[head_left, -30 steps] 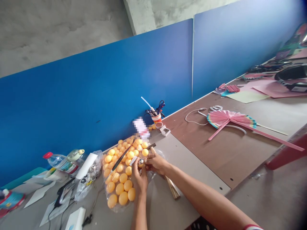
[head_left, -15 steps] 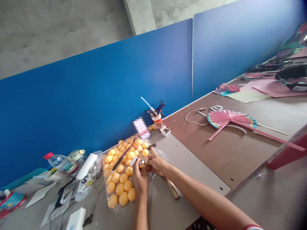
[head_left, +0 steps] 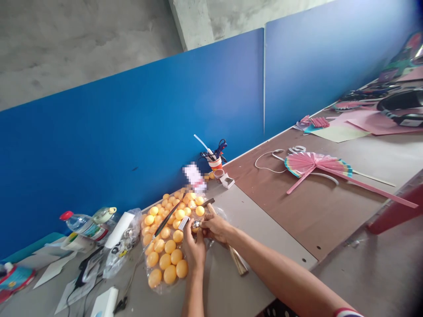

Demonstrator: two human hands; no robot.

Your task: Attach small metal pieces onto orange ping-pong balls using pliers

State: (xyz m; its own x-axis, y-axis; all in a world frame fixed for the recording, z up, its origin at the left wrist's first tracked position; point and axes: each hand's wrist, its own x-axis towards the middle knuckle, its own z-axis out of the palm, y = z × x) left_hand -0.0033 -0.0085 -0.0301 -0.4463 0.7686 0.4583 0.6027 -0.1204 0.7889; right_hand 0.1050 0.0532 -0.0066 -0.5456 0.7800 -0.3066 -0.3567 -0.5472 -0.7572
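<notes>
Two blue panels (head_left: 132, 145) are standing along the far edge of a long table (head_left: 254, 224).
Behind them rough grey concrete (head_left: 82, 44) is rising, with a paler pillar or beam (head_left: 194, 24). Light is brightening the right panel (head_left: 313, 75). Grey floor (head_left: 373, 277) is showing at the near right, beside the table's brown section (head_left: 280, 198).

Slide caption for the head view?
Left hand and right hand hold a silver ball near bagged orange balls.
</notes>
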